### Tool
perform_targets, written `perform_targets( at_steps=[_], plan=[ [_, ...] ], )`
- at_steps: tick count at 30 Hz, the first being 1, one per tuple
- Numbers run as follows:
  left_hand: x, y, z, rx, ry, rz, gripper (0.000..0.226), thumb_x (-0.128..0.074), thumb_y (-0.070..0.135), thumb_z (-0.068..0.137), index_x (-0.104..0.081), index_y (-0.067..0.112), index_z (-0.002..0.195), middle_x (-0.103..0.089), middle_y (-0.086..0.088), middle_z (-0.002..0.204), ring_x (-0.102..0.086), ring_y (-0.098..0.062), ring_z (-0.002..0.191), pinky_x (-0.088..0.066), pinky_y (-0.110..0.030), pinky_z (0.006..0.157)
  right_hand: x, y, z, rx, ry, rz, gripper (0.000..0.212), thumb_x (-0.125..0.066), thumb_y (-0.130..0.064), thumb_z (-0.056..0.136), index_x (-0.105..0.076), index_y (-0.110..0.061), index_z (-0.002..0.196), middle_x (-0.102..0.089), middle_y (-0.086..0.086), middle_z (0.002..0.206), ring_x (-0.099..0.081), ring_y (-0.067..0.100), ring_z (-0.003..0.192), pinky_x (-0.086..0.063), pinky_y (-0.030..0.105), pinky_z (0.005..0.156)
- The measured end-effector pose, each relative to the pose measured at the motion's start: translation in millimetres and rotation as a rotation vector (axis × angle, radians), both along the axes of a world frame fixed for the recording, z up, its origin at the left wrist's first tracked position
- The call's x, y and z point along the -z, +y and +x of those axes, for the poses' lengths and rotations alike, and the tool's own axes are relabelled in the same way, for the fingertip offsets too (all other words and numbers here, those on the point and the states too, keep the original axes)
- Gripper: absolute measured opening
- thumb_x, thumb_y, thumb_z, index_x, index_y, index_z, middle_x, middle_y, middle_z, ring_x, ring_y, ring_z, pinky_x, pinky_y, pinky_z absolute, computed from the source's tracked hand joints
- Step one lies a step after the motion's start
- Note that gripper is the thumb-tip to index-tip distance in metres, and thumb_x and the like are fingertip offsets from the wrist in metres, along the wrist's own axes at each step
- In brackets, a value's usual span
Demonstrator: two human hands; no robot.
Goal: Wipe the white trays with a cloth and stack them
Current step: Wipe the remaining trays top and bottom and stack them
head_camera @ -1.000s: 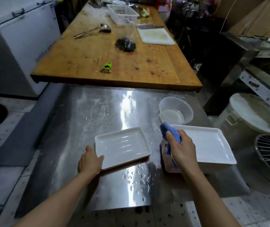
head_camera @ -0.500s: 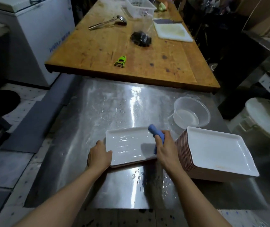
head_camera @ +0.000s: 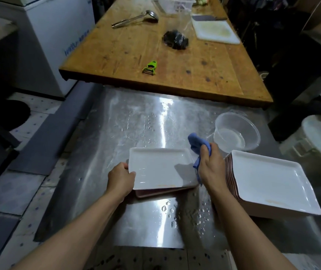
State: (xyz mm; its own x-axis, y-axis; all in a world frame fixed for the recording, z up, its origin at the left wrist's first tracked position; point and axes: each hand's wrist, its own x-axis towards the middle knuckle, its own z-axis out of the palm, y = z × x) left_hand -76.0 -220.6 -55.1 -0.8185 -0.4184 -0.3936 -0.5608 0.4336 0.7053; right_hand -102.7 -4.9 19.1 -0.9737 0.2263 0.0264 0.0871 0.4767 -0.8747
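Gripping the left edge of a white tray [head_camera: 160, 168], the left hand [head_camera: 121, 179] is seen from the head camera with its fingers curled round the rim and the thumb on top. This tray is held between the two hands, lifted slightly at its near edge above the wet steel counter [head_camera: 101, 152], and a pinkish underside, perhaps a second tray, shows just beneath it. A blue cloth [head_camera: 198, 145] is clutched in the right hand [head_camera: 211, 168], bunched above the knuckles and trailing down at the tray's right edge. Just right of the right hand, a stack of trays [head_camera: 272, 184] is set on the counter, white on top with brownish edges showing down its side. Beyond the right hand, a clear plastic bowl [head_camera: 237, 131] is found, touching or nearly touching the stack. Water drops are scattered on the counter between the forearms. Further beyond both hands, a wooden table [head_camera: 175, 61] is laid with a green peeler [head_camera: 150, 68], a ladle [head_camera: 136, 18] and a white cutting board [head_camera: 215, 32].
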Motion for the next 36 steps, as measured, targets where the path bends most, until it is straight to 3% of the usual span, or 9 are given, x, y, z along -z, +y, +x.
perform_targets(
  at_steps=[3,7,11,14,18,24,27,31,36],
  plan=[
    [-10,4,-5,0.004,0.030,-0.024,0.019,-0.054,0.010,0.086,-0.060,0.010,0.104,-0.061,-0.004,0.100,-0.052,-0.019,0.082,-0.036,-0.027,0.061,-22,12,-11,0.066,0.043,-0.003,0.014,-0.036,-0.027,0.101,-0.049,-0.025,0.103,-0.059,-0.013,0.078,-0.056,0.003,0.077,-0.041,0.016,0.066],
    [-31,11,-19,0.004,0.079,-0.015,0.016,-0.056,0.009,0.085,-0.058,0.009,0.100,-0.063,-0.006,0.099,-0.052,-0.020,0.082,-0.036,-0.026,0.067,-44,35,-24,0.140,0.068,0.003,0.012,-0.035,-0.027,0.101,-0.047,-0.025,0.105,-0.051,-0.014,0.080,-0.051,0.000,0.070,-0.041,0.007,0.048],
    [-53,23,-41,-0.043,0.134,0.113,0.020,-0.056,0.008,0.082,-0.061,0.006,0.102,-0.067,-0.008,0.097,-0.064,-0.026,0.083,-0.056,-0.037,0.071,-58,58,-32,0.206,0.096,-0.008,0.017,-0.037,-0.025,0.100,-0.051,-0.020,0.108,-0.053,-0.005,0.090,-0.051,0.004,0.074,-0.040,0.016,0.062],
    [-70,38,-59,-0.037,0.182,0.130,0.015,-0.057,0.008,0.081,-0.060,0.009,0.096,-0.066,-0.008,0.094,-0.065,-0.023,0.075,-0.054,-0.030,0.055,-65,76,-35,0.254,0.085,-0.041,0.020,-0.037,-0.026,0.100,-0.052,-0.020,0.113,-0.056,-0.001,0.099,-0.054,0.014,0.088,-0.044,0.027,0.079],
    [-94,68,-87,-0.010,0.255,0.126,0.012,-0.057,0.007,0.080,-0.055,0.010,0.091,-0.063,-0.010,0.095,-0.064,-0.030,0.083,-0.057,-0.044,0.072,-72,102,-36,0.330,0.083,-0.093,0.019,-0.037,-0.029,0.100,-0.051,-0.022,0.112,-0.053,-0.009,0.082,-0.054,0.010,0.078,-0.041,0.028,0.069],
    [-126,121,-119,0.068,0.335,0.032,0.018,-0.053,0.006,0.080,-0.045,0.008,0.096,-0.057,-0.012,0.095,-0.059,-0.031,0.086,-0.047,-0.031,0.061,-82,144,-33,0.399,0.114,-0.083,0.017,-0.037,-0.026,0.100,-0.052,-0.019,0.106,-0.054,-0.003,0.086,-0.049,0.005,0.071,-0.034,0.021,0.058],
    [-138,145,-129,0.158,0.415,-0.028,0.022,-0.049,0.001,0.081,-0.039,0.008,0.098,-0.054,-0.011,0.094,-0.055,-0.031,0.084,-0.049,-0.036,0.064,-86,162,-33,0.412,0.118,-0.093,0.021,-0.037,-0.026,0.100,-0.053,-0.017,0.110,-0.056,0.000,0.094,-0.052,0.011,0.078,-0.036,0.023,0.061],
    [-145,171,-134,0.225,0.482,-0.245,0.025,-0.047,0.000,0.083,-0.036,0.007,0.104,-0.057,-0.019,0.092,-0.047,-0.031,0.072,-0.034,-0.035,0.058,-84,180,-34,0.422,0.092,-0.070,0.024,-0.037,-0.028,0.099,-0.053,-0.015,0.112,-0.057,0.004,0.099,-0.054,0.019,0.090,-0.037,0.030,0.074],
    [-151,192,-135,0.352,0.630,-0.440,0.027,-0.048,0.000,0.084,-0.036,0.004,0.108,-0.057,-0.021,0.085,-0.044,-0.033,0.066,-0.031,-0.036,0.055,-80,193,-38,0.426,0.082,-0.099,0.021,-0.037,-0.031,0.099,-0.052,-0.019,0.108,-0.057,0.002,0.096,-0.054,0.017,0.089,-0.037,0.030,0.073]
  ],
)
